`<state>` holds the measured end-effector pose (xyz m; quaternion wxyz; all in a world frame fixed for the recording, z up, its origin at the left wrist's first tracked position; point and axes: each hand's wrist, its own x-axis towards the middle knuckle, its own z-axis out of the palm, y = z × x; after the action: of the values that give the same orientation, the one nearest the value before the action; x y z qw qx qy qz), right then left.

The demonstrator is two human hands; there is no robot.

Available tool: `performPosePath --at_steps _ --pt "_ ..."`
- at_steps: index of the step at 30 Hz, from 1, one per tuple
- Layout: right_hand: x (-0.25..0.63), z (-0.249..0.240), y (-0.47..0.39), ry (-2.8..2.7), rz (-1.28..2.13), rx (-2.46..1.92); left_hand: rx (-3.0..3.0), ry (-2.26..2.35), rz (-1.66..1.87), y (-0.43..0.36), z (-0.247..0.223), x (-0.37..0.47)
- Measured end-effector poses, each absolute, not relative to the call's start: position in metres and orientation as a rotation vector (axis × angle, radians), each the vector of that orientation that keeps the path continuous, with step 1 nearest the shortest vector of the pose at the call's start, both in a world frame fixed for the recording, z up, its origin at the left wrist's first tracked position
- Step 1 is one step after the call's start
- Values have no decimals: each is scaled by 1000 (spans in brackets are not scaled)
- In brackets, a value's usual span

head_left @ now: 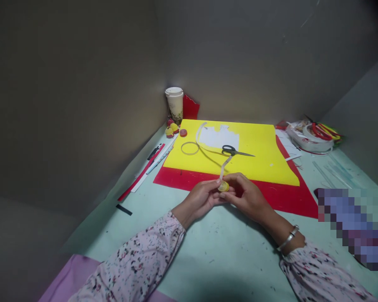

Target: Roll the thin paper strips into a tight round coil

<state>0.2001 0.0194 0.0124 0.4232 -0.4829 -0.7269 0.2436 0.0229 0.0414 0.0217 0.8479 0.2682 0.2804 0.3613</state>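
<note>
Between my two hands is a small round yellow piece with a ridged edge (pixel 223 186), like a bottle cap. My left hand (pixel 204 196) grips it from the left, thumb on top near the end of a narrow pale strip (pixel 226 165). My right hand (pixel 247 196) pinches its right side with thumb and forefinger. The strip runs away from the piece, under or beside the black-handled scissors (pixel 229 150), and curls over yellow sheets (pixel 261 167). A thin pale ring (pixel 190 142) lies left of the scissors. A torn white paper (pixel 222 137) is behind them.
Red sheets (pixel 173 178) lie under the yellow ones. At the back left stand a paper cup (pixel 175 105) and several small red and yellow pieces (pixel 173 128). Paper strips (pixel 141 172) lie left. A plastic container with tools (pixel 311 136) stands right; a blurred object (pixel 349 222) is nearer.
</note>
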Motion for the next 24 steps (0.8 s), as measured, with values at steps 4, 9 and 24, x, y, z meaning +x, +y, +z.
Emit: performPosePath --at_steps 4,9,24 --pt "199 9 20 -1830 511 -1195 556 591 771 42 22 25" --pt "201 11 20 -1830 550 -1168 550 597 754 42 22 24" --pt "205 17 19 -1828 830 -1166 580 605 715 41 21 21"
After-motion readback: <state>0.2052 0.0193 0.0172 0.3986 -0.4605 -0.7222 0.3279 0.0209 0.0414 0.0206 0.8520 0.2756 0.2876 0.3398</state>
